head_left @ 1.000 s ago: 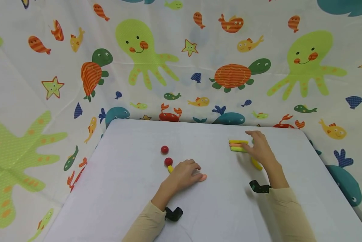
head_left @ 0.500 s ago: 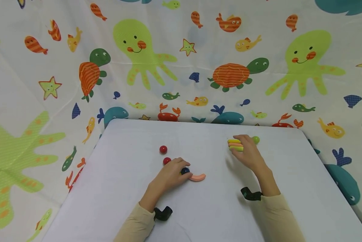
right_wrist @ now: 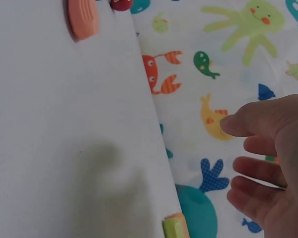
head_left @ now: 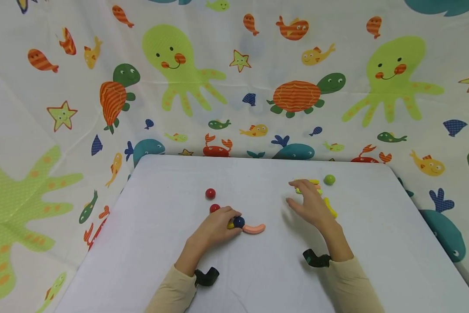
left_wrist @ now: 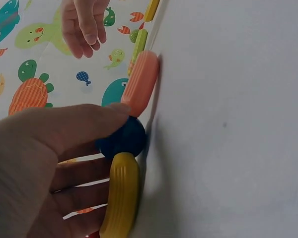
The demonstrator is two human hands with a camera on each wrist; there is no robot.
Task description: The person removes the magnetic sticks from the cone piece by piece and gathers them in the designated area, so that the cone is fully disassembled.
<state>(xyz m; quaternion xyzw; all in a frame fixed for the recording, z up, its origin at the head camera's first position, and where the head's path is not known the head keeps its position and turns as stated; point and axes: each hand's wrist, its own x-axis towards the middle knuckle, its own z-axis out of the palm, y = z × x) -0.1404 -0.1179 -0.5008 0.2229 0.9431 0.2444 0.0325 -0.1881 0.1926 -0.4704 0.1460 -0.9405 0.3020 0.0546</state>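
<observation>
My left hand [head_left: 212, 229] pinches a dark blue ball [head_left: 239, 222] between thumb and fingers, low on the white table. A curved salmon stick [head_left: 255, 229] touches the ball on its right; a ridged yellow stick [left_wrist: 122, 193] meets it on the other side, along my fingers. One red ball [head_left: 215, 208] sits by the left fingers, partly covered. Over the table, nearest a row of yellow, salmon and green sticks [head_left: 317, 188], my right hand [head_left: 316, 208] hovers with thumb and fingers apart and nothing between them.
Another red ball [head_left: 210, 194] lies farther back at the left. Behind the right hand are a green ball [head_left: 329, 179] and a yellow curved stick [head_left: 330, 208]. A sea-animal printed curtain [head_left: 203, 139] hangs behind the white table [head_left: 172, 187].
My right hand has moved left and nearer, uncovering the green ball and yellow curved stick. My left hand has shifted slightly left, and the blue ball in its fingers has come into view.
</observation>
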